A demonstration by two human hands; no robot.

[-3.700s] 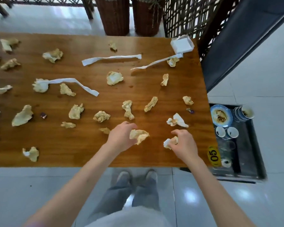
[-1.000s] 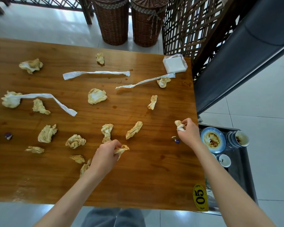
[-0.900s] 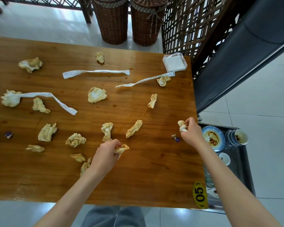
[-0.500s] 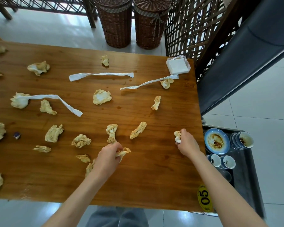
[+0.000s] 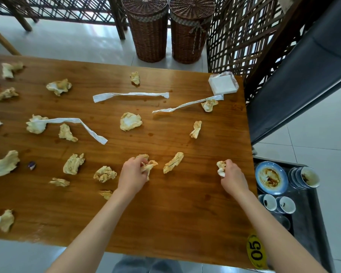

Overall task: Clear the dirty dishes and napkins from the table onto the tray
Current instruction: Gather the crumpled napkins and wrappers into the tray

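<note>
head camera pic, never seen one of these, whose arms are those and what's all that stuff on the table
There is no machine here. A person wears a wide-angle camera on the head, looking forward and down, so the two bare arms coming in from the bottom are their own.

The wooden table is strewn with crumpled, stained napkins, a few long white paper strips and a pack of clean tissues at the far right corner. Off the table's right edge sits a dark tray with a dirty plate and small cups.

The left hand grips one crumpled napkin. The right hand holds another wad near the table's right edge.
</note>
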